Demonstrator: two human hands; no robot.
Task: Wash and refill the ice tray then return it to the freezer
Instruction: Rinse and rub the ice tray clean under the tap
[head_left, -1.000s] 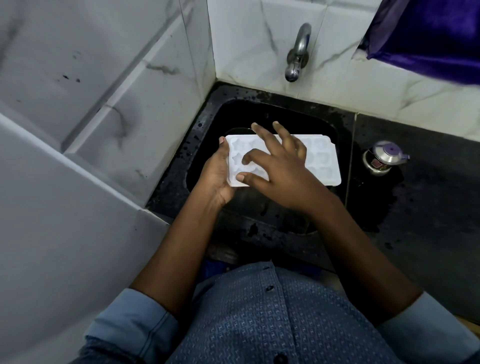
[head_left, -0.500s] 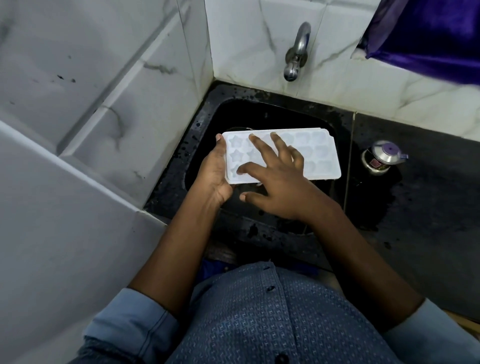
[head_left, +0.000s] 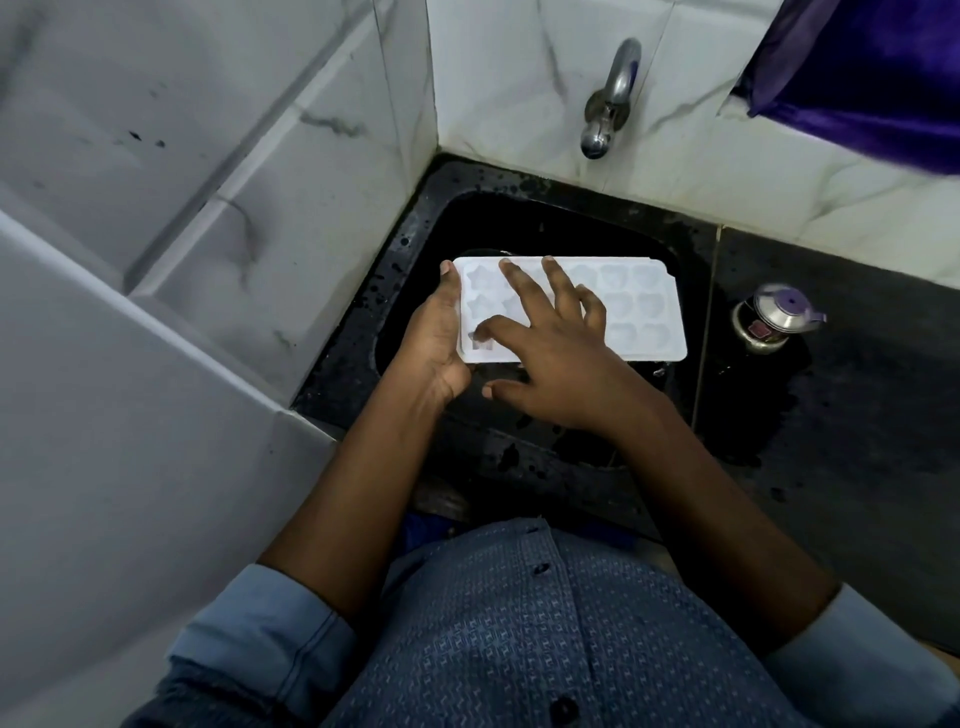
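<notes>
Open air above the sink (head_left: 395, 332); the tap (head_left: 605, 111) overhangs its back, tiled walls (head_left: 260, 208) crowd left.

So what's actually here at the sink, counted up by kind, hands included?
Hands: 2, left hand and right hand
Ice tray: 1
Tap: 1
Sink: 1
Small metal container: 1
Purple cloth: 1
Total: 7

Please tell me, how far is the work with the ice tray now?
Done: the ice tray is at the black sink, and no ice shows in its moulds. In hand: the left hand holds its end while the right hand rubs the top. Left: the tap is not running, so rinsing, refilling and the freezer remain.
</notes>
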